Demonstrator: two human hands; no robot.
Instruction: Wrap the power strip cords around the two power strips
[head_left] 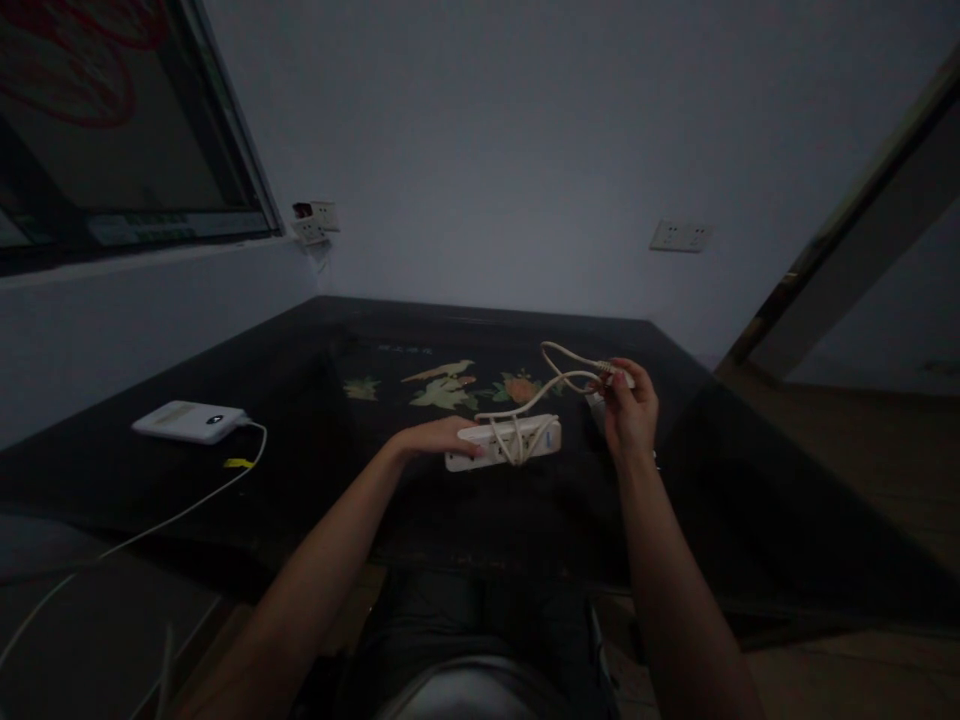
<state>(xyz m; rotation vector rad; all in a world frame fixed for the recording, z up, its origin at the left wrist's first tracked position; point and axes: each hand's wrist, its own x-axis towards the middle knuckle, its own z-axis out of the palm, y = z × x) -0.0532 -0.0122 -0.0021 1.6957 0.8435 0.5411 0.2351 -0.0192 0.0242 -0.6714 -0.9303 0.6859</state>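
Note:
A white power strip [504,443] lies on the black table [315,470] with its cord wound around its middle. My left hand [435,438] grips the strip's left end, fingers closed on it. My right hand [630,408] is raised to the right of the strip and pinches the white cord [559,375] near its plug end. The cord loops up from the strip to that hand.
A white power bank [189,421] with a white cable [187,505] lies at the table's left. Leaf and bird decals [442,385] mark the tabletop. Wall sockets [681,236] sit on the back wall and a window [112,130] is at upper left.

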